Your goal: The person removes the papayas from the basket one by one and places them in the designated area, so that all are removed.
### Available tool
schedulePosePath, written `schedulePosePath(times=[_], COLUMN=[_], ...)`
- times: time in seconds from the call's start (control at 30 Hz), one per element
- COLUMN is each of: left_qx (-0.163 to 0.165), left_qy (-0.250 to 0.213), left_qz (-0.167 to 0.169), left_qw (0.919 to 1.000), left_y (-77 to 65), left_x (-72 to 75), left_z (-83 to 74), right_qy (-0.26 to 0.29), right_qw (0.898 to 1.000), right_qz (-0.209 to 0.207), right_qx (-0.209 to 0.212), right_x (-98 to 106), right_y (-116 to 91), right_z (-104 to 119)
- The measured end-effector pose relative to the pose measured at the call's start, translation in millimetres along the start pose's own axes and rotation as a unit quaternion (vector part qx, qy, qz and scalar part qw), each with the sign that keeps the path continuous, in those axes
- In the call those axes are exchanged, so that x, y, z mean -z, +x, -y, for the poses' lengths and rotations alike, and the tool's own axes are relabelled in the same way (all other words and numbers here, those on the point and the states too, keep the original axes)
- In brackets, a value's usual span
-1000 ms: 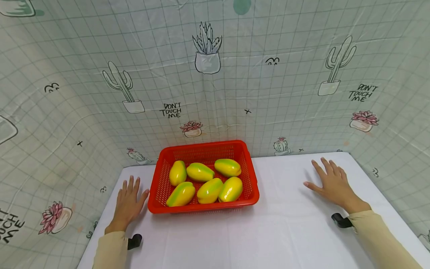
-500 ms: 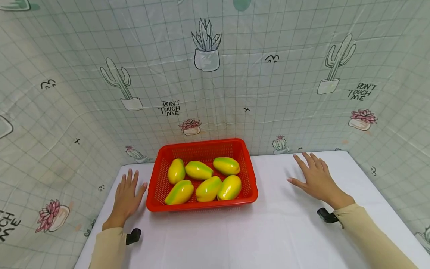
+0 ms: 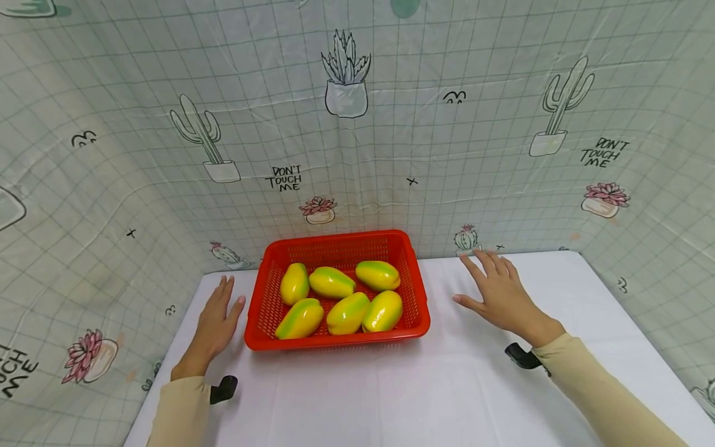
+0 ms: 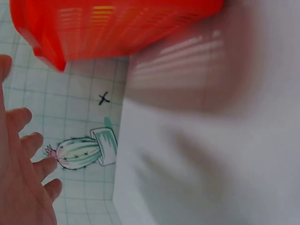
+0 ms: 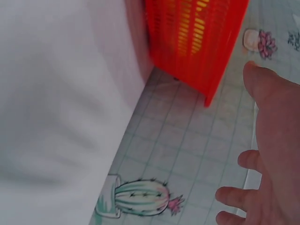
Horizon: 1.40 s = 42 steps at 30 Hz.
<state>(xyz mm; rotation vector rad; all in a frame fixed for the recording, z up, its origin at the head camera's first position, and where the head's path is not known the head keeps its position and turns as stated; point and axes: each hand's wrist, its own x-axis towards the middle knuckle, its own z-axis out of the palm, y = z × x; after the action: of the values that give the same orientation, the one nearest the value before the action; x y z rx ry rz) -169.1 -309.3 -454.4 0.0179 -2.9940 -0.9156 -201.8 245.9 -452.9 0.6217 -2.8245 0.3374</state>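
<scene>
Our left hand (image 3: pixel 215 323) has its fingers extended and close together with the thumb apart, holding nothing, just beside the basket (image 3: pixel 335 342) near its nine o'clock; the fingers point toward one o'clock. Our right hand (image 3: pixel 505 303) lies farther off at three o'clock, fingers loosely spread, grasping nothing, pointing toward eleven. Both hover above the cloth. Our forearms, in beige fabric sleeves (image 3: pixel 598 375), enter from seven and four o'clock, a small black piece (image 3: pixel 223 390) at each wrist. Between our hands, the red, rectangular basket has perforated plastic walls and holds six smooth, glossy, oval yellow-green fruits (image 3: pixel 347 313), three toward twelve o'clock and three toward six. Beneath spreads white cloth (image 3: pixel 363 397); at twelve o'clock rises a creased, grid-printed backdrop (image 3: pixel 391 143) with potted cacti.
</scene>
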Motion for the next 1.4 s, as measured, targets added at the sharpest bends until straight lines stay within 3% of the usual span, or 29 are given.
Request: schedulePosePath(times=[0.27, 0.47, 0.73, 0.97, 1.13, 1.4], left_qx=[0.018, 0.02, 0.048, 0.07, 0.103, 0.157], left_qy=[-0.083, -0.14, -0.166, -0.195, -0.241, -0.312], left_qz=[0.026, 0.03, 0.041, 0.018, 0.014, 0.037], left_qw=[0.996, 0.9895, 0.9842, 0.9781, 0.965, 0.9362], left_y=[-3.6, -4.7, -5.4, -5.9, -4.4, -1.0], left_x=[0.7, 2.2, 2.0, -2.6, -5.1, -4.2], left_z=[-13.7, -25.7, -38.8, -40.0, -37.7, -33.6], right_qy=[-0.006, -0.006, -0.006, -0.023, -0.035, -0.059], right_qw=[1.0, 0.998, 0.996, 0.995, 0.993, 0.989], right_qz=[0.008, -0.024, -0.019, -0.004, -0.004, 0.022], right_qx=[0.018, 0.063, 0.083, 0.099, 0.117, 0.13], right_x=[0, -2, -4, -8, -7, -2], right_y=[10, 16, 24, 32, 37, 48], right_z=[25, 40, 60, 74, 82, 96])
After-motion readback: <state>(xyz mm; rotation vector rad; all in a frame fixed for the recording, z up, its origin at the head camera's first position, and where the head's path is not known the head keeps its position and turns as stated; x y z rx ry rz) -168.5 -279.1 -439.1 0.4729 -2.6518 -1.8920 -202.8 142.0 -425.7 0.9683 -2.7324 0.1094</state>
